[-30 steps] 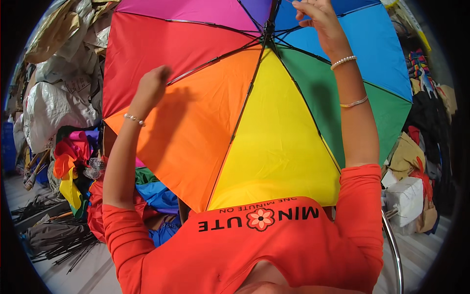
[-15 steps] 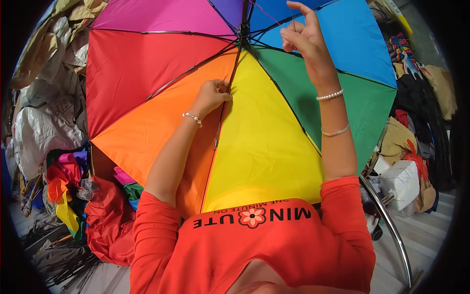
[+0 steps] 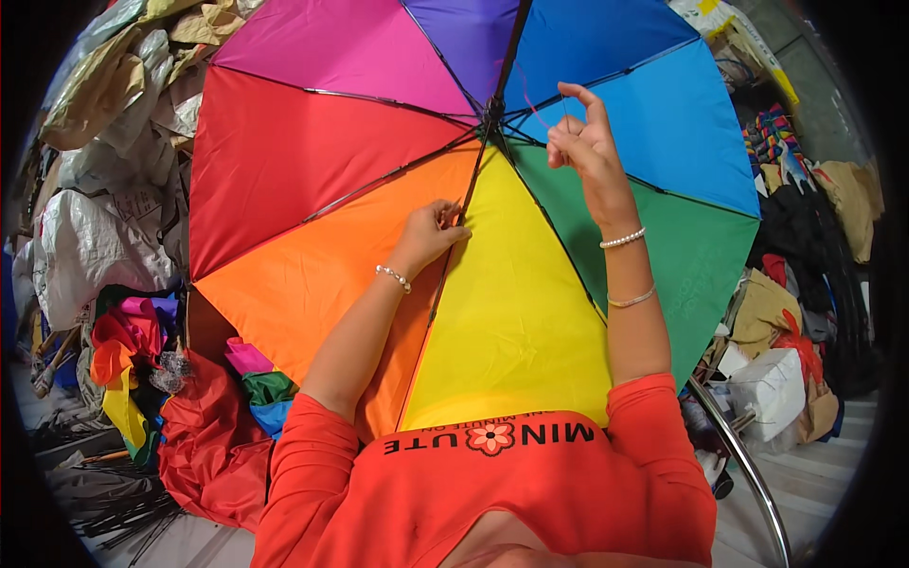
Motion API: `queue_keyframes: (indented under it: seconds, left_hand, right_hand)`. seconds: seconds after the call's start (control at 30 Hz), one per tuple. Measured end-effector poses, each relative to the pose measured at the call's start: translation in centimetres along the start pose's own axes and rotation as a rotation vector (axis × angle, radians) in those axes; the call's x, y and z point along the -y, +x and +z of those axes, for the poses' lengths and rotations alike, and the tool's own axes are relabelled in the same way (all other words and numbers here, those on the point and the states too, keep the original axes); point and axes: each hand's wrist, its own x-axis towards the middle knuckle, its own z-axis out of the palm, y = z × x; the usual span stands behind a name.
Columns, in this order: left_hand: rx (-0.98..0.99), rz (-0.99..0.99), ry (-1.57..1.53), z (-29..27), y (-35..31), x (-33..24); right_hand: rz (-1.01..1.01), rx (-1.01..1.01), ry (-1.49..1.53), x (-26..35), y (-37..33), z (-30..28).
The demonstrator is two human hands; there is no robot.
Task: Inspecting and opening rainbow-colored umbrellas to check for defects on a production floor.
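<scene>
A rainbow-panelled umbrella (image 3: 511, 284) lies opened out in front of me, its inside facing me, with dark ribs meeting at a black hub (image 3: 493, 111). My left hand (image 3: 432, 235) is closed in a pinch at the dark rib (image 3: 463, 204) between the orange and yellow panels. Over the green and light blue panels, my right hand (image 3: 585, 142) is raised, thumb and fingers closed on a thin sewing needle (image 3: 565, 106). From near that hand a fine pink thread (image 3: 530, 99) curves up toward the shaft (image 3: 514, 47).
Folded red cloth (image 3: 213, 445) and multicoloured fabric (image 3: 128, 379) lie at the left, below crumpled plastic bags (image 3: 95, 256). Thin dark rods (image 3: 114, 502) are heaped at the lower left. At the right are a curved metal tube (image 3: 743, 454), a white block (image 3: 767, 388) and dark cloth (image 3: 805, 256).
The umbrella has shifted lower and slightly right in view, showing more of its far panels. My left hand remains at the same rib; my right hand has come lower in view.
</scene>
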Motion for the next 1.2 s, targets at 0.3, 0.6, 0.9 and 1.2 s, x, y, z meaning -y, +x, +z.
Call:
queue_keyframes:
  seconds: [0.3,0.6,0.9,1.2]
  left_hand:
    - [-0.006,-0.002,0.034,0.1,-0.1,0.0]
    - [-0.01,0.029,-0.015,0.3,0.1,0.3]
    - [0.004,-0.002,-0.018,0.2,-0.2,-0.6]
    - [0.003,0.021,-0.022,0.3,-0.2,-0.4]
  right_hand:
    - [0.003,-0.023,0.011,1.5,-0.1,0.2]
    - [-0.493,-0.431,0.043,6.6,-0.7,-3.7]
    - [-0.231,-0.446,-0.21,0.0,0.9,-6.1]
    - [0.409,0.097,-0.555,-12.5,-1.0,-3.4]
